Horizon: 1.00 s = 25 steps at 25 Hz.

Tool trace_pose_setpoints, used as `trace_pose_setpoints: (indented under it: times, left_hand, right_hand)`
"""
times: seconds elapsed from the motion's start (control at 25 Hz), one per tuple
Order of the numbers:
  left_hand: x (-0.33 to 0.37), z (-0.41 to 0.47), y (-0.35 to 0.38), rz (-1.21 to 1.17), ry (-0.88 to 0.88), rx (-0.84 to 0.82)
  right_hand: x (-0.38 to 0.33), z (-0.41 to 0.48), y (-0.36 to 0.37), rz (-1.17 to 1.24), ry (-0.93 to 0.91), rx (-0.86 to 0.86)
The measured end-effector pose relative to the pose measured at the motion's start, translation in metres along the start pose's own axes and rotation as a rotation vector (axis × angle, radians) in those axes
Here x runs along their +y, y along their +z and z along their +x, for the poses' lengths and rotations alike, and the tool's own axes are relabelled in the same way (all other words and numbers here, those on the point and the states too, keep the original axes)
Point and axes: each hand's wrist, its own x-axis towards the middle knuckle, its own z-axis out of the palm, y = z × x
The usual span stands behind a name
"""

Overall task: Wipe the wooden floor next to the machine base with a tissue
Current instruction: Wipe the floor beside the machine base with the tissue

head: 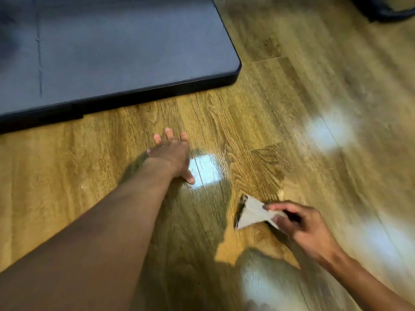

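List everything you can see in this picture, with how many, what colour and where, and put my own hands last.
flat dark blue-grey machine base with black rim: one, upper left, lying on the floor.
glossy brown wooden plank floor: one, fills the rest of the view, with pale light reflections.
dark black object, cut off by the frame: one, top right corner; too little shows to identify.
crumpled white paper tissue: one, lower centre right, held just above the floor.
left hand: one, palm down on the floor near the base, fingers spread.
right hand: one, lower right, fingers pinching the tissue.
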Motion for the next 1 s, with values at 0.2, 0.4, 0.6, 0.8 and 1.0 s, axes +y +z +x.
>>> trace_pose_setpoints:
  times: [0.2,0.4,0.6,0.8,1.0]
  left_hand:
    - [0.002,-0.007,-0.001,-0.021,-0.025,0.008]
    - [0.008,-0.003,-0.005,-0.025,-0.030,-0.024]
    - [0.009,0.006,-0.005,-0.042,-0.033,-0.062]
    - [0.005,0.011,0.001,-0.066,-0.020,-0.056]
    - [0.008,0.016,0.002,-0.080,-0.035,-0.070]
  right_hand:
    - [-0.008,0.061,-0.006,-0.248,0.085,0.196]
    - [0.000,0.043,0.035,-0.546,-0.092,0.159]
    - [0.004,0.160,0.001,-0.555,-0.296,0.158]
    - [0.003,0.143,0.026,-0.460,-0.373,0.129]
    - [-0.018,0.247,-0.005,-0.546,-0.389,0.120]
